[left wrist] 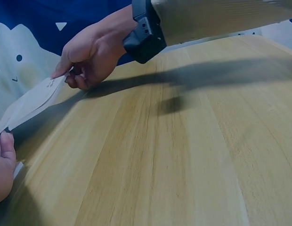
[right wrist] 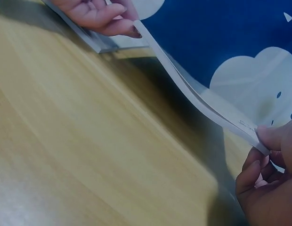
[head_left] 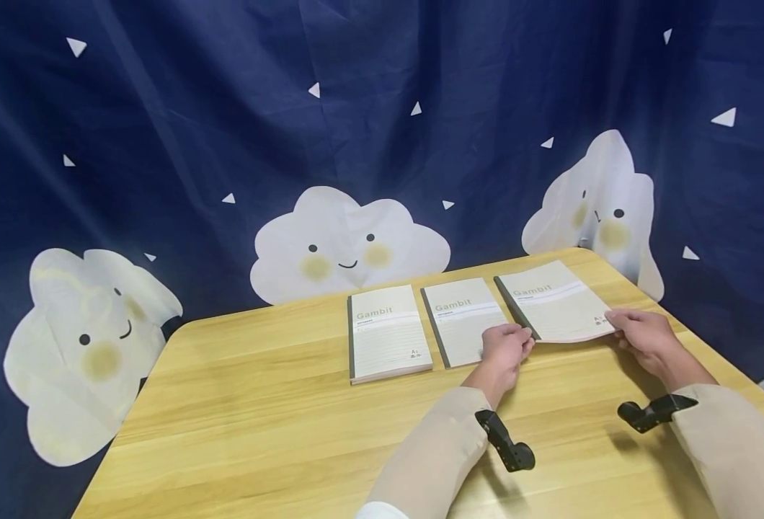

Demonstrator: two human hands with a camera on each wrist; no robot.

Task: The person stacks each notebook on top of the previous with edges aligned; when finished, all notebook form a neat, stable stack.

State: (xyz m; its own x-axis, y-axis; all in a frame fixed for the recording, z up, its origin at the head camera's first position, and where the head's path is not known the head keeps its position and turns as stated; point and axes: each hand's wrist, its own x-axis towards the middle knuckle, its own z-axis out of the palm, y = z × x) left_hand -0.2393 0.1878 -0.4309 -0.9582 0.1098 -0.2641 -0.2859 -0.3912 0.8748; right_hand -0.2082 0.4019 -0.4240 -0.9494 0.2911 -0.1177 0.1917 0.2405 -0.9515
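Observation:
Both hands hold the rightmost notebook (head_left: pixel 553 306), a cream "Gambit" one with a dark spine strip, at its near corners. My left hand (head_left: pixel 505 353) pinches the spine-side corner, and my right hand (head_left: pixel 648 339) pinches the opposite corner between thumb and fingers. From the right wrist, the notebook's page edge (right wrist: pixel 193 101) sags in a curve between the hands, raised over the table with a shadow beneath. A matching middle notebook (head_left: pixel 463 317) lies flat, partly covered by the left hand. Further left lies another notebook (head_left: pixel 388 331), which looks thicker, perhaps a stack.
The wooden table (head_left: pixel 239 418) has a rounded far edge. Behind it hangs a dark blue curtain (head_left: pixel 213 108) with white smiling clouds and small triangles. Each sleeved forearm carries a black wrist camera, the left one (head_left: pixel 505 440) and the right one (head_left: pixel 657 412), low over the tabletop.

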